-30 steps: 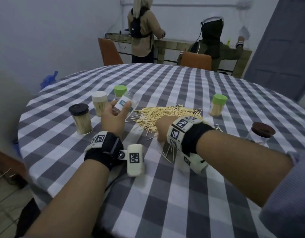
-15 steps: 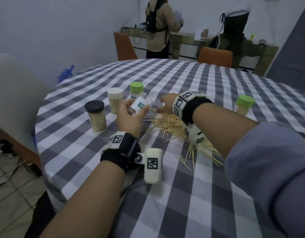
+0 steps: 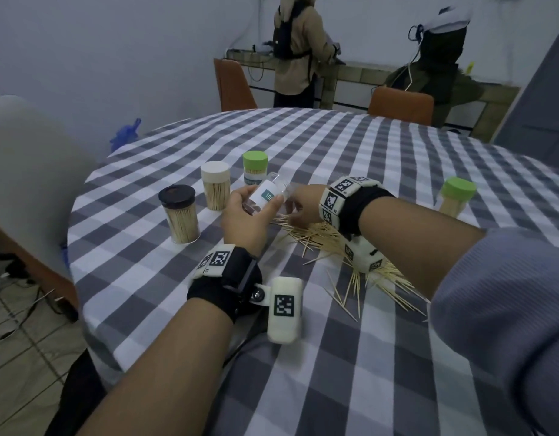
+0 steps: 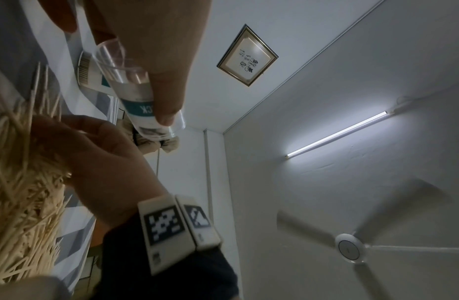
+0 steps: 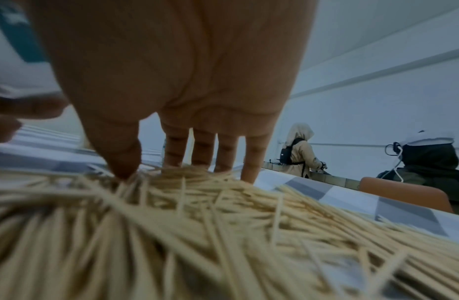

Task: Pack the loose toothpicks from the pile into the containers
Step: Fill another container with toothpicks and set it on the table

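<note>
Looking over a round checked tablecloth (image 3: 350, 158): my left hand (image 3: 249, 221) grips the clear jar (image 3: 267, 196); right-hand fingers (image 5: 202, 150) pinch thin wooden toothpicks (image 3: 319, 236) at 3 o'clock.

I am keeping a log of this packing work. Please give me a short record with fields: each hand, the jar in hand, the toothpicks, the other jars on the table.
left hand: holds a clear jar, tilted, above the table
clear jar: no lid on it, looks almost empty
right hand: fingers reach down into the toothpick pile, thumb and fingers closing on some sticks
toothpick pile: loose on the checked tablecloth, partly under the right forearm
full jars: black lid, white lid, green lid at left; another green lid at right
</note>
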